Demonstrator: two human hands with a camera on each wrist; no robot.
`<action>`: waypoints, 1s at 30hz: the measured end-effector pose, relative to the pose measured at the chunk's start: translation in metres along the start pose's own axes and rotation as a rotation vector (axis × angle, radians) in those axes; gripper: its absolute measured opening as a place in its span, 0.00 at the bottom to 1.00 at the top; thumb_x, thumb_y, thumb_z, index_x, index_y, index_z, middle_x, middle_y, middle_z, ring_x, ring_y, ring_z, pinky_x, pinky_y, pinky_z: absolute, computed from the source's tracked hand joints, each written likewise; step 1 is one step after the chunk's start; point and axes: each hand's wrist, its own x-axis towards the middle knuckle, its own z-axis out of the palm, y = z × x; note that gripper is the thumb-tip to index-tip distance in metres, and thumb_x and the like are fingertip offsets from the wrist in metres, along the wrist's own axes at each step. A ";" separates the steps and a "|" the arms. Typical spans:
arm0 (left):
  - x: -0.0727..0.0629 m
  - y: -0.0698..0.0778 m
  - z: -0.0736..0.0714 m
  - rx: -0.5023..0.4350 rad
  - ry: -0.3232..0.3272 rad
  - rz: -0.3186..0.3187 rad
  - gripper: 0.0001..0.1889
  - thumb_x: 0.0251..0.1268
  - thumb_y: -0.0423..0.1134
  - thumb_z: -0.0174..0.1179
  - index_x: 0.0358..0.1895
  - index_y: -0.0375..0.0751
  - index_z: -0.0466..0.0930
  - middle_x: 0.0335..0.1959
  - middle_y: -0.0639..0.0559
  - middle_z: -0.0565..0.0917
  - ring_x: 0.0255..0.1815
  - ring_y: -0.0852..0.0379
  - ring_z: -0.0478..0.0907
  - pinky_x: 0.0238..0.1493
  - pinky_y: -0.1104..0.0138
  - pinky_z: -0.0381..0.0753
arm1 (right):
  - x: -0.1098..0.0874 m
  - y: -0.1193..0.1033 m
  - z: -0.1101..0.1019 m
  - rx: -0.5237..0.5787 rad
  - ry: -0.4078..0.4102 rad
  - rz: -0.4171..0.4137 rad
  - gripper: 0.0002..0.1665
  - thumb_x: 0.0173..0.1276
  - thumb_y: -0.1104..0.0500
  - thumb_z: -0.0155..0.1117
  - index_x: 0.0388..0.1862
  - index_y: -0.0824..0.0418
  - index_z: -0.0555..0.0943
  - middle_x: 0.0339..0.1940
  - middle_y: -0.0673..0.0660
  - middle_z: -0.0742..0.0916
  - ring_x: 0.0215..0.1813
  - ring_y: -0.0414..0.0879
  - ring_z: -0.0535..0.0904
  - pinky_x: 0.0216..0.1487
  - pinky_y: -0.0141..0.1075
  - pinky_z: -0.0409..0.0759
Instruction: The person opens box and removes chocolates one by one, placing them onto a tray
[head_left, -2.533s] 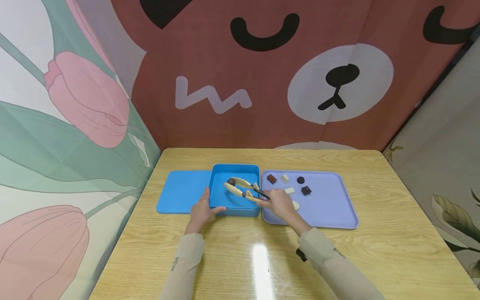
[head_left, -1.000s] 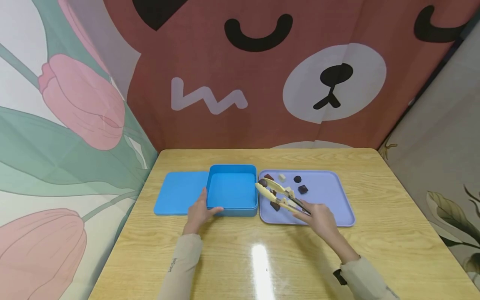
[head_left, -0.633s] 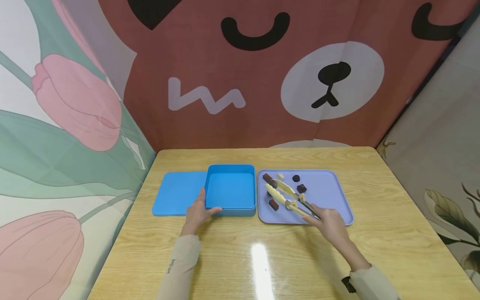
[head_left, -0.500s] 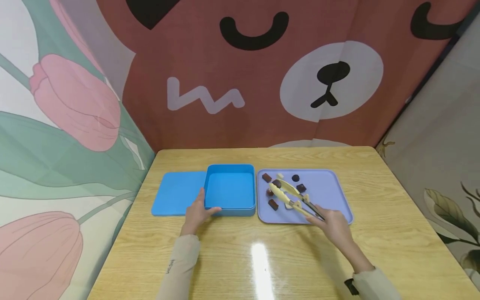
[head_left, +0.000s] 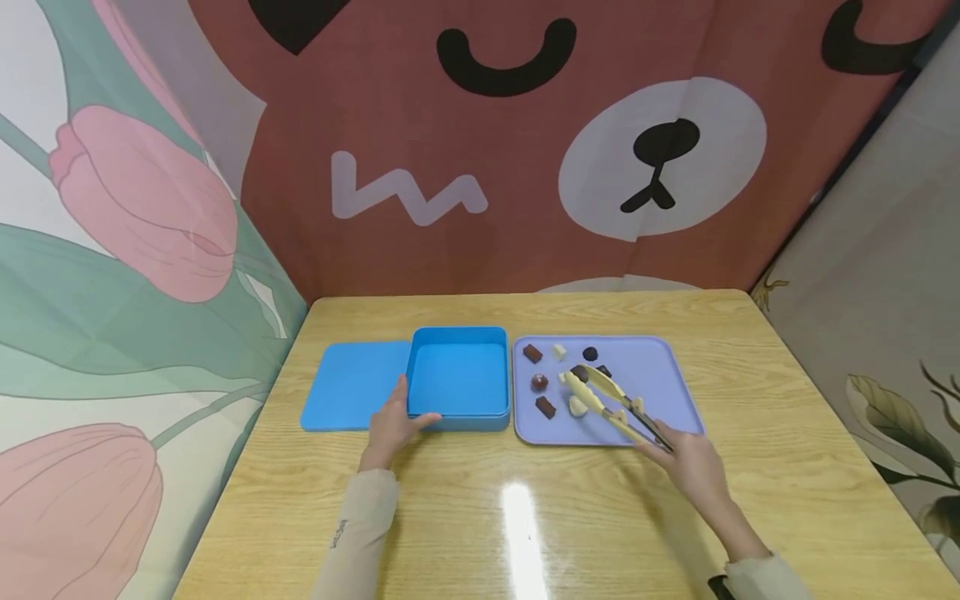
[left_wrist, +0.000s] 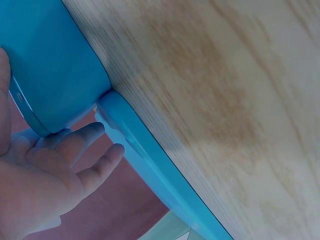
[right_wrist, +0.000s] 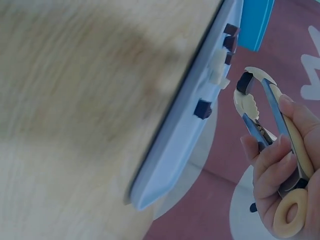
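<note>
My right hand [head_left: 696, 468] grips a pair of cream-tipped tongs [head_left: 588, 395]. Between the tong tips sits a dark round chocolate [head_left: 579, 373], above the lilac tray [head_left: 652, 367]. The right wrist view shows the chocolate [right_wrist: 245, 83] pinched by the tongs [right_wrist: 272, 97] and raised higher than the tray. My left hand [head_left: 392, 427] rests at the near left corner of the blue box [head_left: 460, 379], thumb along its front, fingers along its left side. In the left wrist view its fingers [left_wrist: 90, 172] lie loosely beside the box wall [left_wrist: 55, 65].
Several chocolates lie on the tray, among them a brown bar [head_left: 546, 407], a glossy brown ball [head_left: 539, 382], a white piece [head_left: 577, 407] and a dark round one [head_left: 590, 353]. A flat blue lid [head_left: 348, 387] lies left of the box. A patterned curtain [head_left: 420, 258] stands behind the table [head_left: 442, 508].
The right hand has carried the tongs, with the dark chocolate between their tips, rightward from over the box to over the tray. The left hand has stayed at the box corner.
</note>
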 end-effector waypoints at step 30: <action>-0.002 0.002 -0.001 0.003 0.007 0.015 0.55 0.46 0.57 0.65 0.68 0.30 0.42 0.67 0.36 0.52 0.63 0.39 0.58 0.54 0.51 0.66 | -0.024 0.028 -0.002 -0.069 -0.014 0.063 0.30 0.51 0.52 0.69 0.45 0.73 0.78 0.20 0.64 0.81 0.15 0.49 0.68 0.10 0.37 0.62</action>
